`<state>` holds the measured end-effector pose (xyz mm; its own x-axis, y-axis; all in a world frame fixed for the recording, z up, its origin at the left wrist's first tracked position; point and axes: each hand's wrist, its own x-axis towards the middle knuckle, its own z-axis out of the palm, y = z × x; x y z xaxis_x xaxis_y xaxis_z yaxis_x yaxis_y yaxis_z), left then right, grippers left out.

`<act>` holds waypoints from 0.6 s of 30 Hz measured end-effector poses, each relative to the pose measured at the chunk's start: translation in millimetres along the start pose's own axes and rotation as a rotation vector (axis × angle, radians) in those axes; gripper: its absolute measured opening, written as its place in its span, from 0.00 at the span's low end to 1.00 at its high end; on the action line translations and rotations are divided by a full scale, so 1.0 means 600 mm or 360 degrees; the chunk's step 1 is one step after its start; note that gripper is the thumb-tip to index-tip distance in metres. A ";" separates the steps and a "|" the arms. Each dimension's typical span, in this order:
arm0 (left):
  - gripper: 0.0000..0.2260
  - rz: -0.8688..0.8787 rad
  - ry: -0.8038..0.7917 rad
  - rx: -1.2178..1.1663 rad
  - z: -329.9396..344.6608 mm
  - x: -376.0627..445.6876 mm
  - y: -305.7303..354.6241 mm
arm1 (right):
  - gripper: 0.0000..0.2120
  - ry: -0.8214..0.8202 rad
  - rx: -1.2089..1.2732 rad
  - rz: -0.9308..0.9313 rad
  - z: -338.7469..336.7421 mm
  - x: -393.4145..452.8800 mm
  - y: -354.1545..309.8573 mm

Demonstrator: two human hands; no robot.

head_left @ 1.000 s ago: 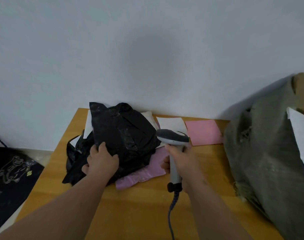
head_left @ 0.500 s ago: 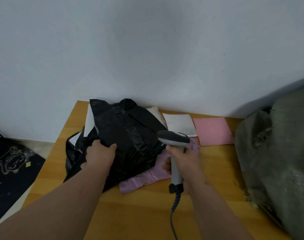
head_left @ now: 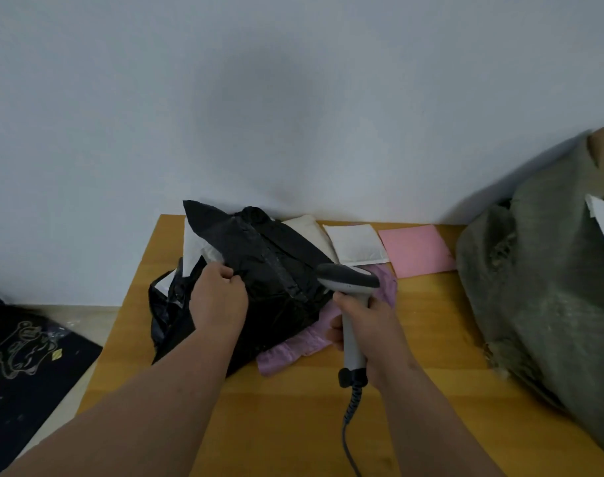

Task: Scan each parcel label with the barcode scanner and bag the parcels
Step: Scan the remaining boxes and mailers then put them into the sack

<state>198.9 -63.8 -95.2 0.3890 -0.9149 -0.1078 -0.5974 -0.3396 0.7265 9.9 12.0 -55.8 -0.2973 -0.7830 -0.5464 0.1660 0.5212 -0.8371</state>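
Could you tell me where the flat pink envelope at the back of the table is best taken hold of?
Probably the flat pink envelope is best pinched at its near edge, coming from the front. It lies flat on the wooden table with that edge free; the white padded mailer sits close on its left.

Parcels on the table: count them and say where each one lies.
5 visible: black parcel gripped by the left hand, purple parcel under it, white pillow-like parcel behind, white mailer, pink mailer at the back. More may be hidden.
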 end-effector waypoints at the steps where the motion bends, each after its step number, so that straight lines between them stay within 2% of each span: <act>1: 0.10 0.0020 0.0024 -0.0028 -0.008 -0.004 0.004 | 0.07 -0.0001 0.0003 -0.0020 0.003 -0.006 0.001; 5: 0.11 0.0162 0.0114 -0.0136 -0.045 -0.020 0.017 | 0.08 -0.0001 0.0033 -0.0066 0.016 -0.031 0.009; 10: 0.11 0.0499 0.0205 -0.0196 -0.077 -0.029 0.045 | 0.08 -0.0012 0.0200 -0.0073 0.020 -0.076 0.007; 15: 0.16 0.1137 0.0337 -0.0161 -0.087 -0.050 0.081 | 0.06 0.0085 0.0267 -0.0200 0.005 -0.116 -0.005; 18: 0.17 0.1500 0.0345 0.0028 -0.087 -0.069 0.101 | 0.07 0.0124 0.0351 -0.0247 -0.009 -0.136 -0.010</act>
<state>183.3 -35.1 -11.5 -0.1354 -0.7540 0.6428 -0.7403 0.5081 0.4401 28.1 74.4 -6.1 -0.4053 -0.8147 -0.4148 0.3107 0.3040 -0.9006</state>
